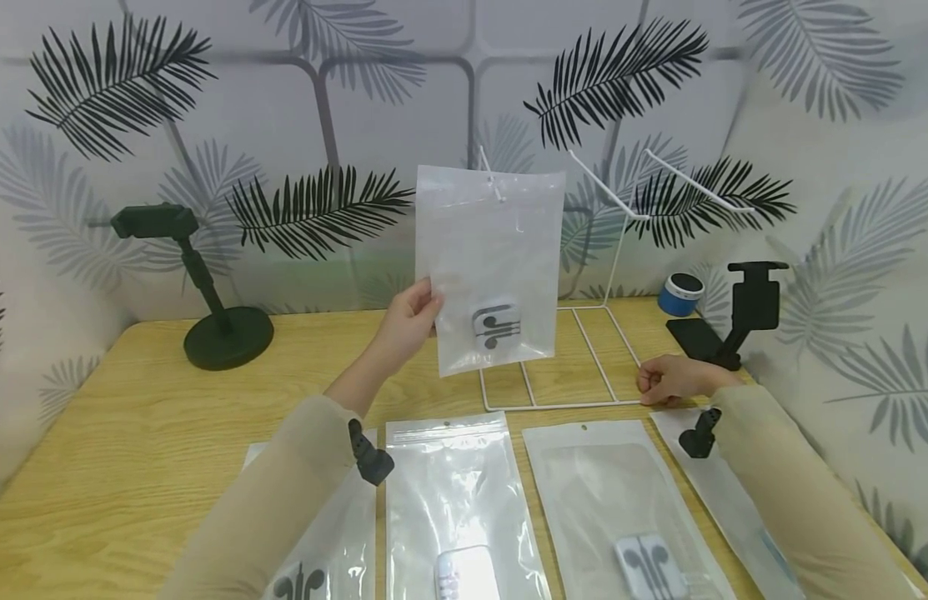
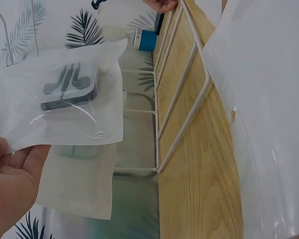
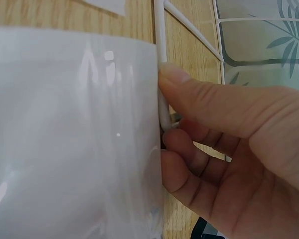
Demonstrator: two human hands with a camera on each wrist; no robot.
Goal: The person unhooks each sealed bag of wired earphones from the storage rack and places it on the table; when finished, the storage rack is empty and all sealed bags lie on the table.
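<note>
A rectangular, translucent white plastic bag (image 1: 488,250) hangs upright, its top hole on a prong (image 1: 496,187) of the white wire rack (image 1: 564,407), which stands on the wooden table (image 1: 133,417). Low inside the bag sits a small, square case (image 1: 497,326) showing dark earphones (image 1: 490,322).

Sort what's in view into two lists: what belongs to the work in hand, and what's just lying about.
Seems part of the job:
- earphone bag pinched by the left hand
- white wire rack, held by the right hand
- four bags on the table

Seems just lying about:
- dark green stand
- black stand
- blue-and-white cylinder
</note>
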